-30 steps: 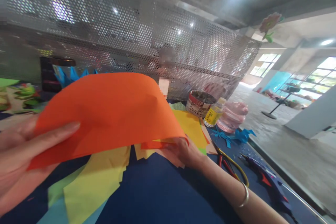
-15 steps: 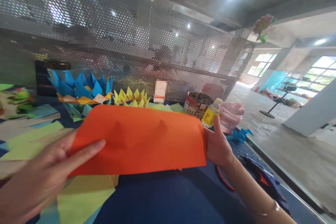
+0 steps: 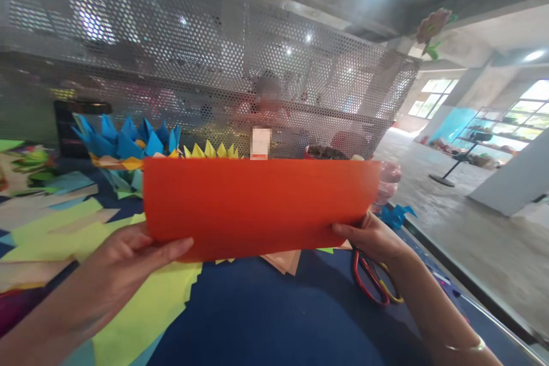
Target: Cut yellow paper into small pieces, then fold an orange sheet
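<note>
Head view: orange sheet point(image 3: 261, 206) faces camera, long axis left-right.

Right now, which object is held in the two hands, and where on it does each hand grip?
The orange paper: the left hand grips its lower left corner, the right hand its lower right.

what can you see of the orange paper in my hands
The flat orange paper sheet looks smooth and matte, uncut and unmarked on the side in view, with a straight upper edge and a lower edge bowing slightly down. It is held up above the dark blue tabletop, the left hand gripping its lower left, the right hand its lower right.
</note>
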Demonstrator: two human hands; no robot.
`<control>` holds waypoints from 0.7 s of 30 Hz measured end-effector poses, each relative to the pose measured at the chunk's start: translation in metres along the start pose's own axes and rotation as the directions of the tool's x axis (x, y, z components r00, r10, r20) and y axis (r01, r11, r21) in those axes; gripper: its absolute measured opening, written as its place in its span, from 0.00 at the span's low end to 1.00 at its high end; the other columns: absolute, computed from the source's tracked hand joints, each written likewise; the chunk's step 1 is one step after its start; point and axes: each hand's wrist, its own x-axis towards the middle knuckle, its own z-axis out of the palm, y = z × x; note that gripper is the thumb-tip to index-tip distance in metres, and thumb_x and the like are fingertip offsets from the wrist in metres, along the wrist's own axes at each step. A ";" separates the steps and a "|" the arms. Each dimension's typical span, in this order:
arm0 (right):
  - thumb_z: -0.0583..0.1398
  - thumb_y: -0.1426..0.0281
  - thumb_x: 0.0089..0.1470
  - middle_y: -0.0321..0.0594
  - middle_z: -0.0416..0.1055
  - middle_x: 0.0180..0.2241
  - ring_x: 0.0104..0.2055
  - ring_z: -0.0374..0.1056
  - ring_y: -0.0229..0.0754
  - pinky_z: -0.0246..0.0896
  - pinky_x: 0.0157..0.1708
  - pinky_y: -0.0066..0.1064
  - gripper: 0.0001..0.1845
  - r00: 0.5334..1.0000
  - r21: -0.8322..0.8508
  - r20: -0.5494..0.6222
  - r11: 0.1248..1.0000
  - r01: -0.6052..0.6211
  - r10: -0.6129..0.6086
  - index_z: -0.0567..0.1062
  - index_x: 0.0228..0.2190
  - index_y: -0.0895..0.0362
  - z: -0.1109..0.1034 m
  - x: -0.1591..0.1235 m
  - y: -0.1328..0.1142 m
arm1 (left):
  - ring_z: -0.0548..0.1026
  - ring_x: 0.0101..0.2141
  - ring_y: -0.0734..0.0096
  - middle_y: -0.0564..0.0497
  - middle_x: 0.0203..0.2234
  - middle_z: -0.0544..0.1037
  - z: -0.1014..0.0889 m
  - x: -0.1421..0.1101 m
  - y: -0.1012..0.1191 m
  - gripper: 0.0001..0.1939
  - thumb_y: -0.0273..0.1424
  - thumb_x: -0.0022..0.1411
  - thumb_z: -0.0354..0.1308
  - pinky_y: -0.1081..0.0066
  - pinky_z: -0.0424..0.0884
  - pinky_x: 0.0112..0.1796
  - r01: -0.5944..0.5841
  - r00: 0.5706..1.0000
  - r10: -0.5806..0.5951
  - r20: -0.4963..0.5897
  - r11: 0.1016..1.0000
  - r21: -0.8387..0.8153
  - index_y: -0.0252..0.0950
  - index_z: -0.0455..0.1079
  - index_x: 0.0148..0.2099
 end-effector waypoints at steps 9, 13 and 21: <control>0.70 0.64 0.42 0.41 0.77 0.43 0.48 0.71 0.52 0.66 0.49 0.44 0.19 0.999 -0.207 -0.036 0.978 -0.028 0.021 0.79 0.39 0.54 -0.002 0.009 0.014 | 0.78 0.40 0.64 0.56 0.37 0.83 0.015 0.004 -0.004 0.15 0.40 0.46 0.69 0.67 0.72 0.47 0.153 0.984 -0.145 0.105 0.986 -0.072 0.45 0.79 0.38; 0.71 0.59 0.38 0.44 0.77 0.44 0.49 0.70 0.56 0.65 0.50 0.48 0.24 0.986 -0.264 -0.152 0.964 0.029 -0.071 0.79 0.39 0.55 -0.002 0.008 0.015 | 0.77 0.43 0.64 0.57 0.39 0.83 0.016 0.005 -0.006 0.14 0.40 0.48 0.68 0.67 0.70 0.49 0.086 0.995 -0.078 0.066 0.989 -0.121 0.45 0.78 0.39; 0.70 0.61 0.39 0.43 0.76 0.45 0.49 0.70 0.55 0.65 0.51 0.47 0.25 0.998 -0.293 -0.056 0.956 -0.029 0.013 0.77 0.41 0.55 0.003 0.007 0.015 | 0.77 0.45 0.66 0.57 0.40 0.82 0.011 0.012 -0.019 0.13 0.36 0.51 0.66 0.70 0.70 0.48 0.119 0.981 -0.104 0.167 0.989 -0.085 0.45 0.78 0.41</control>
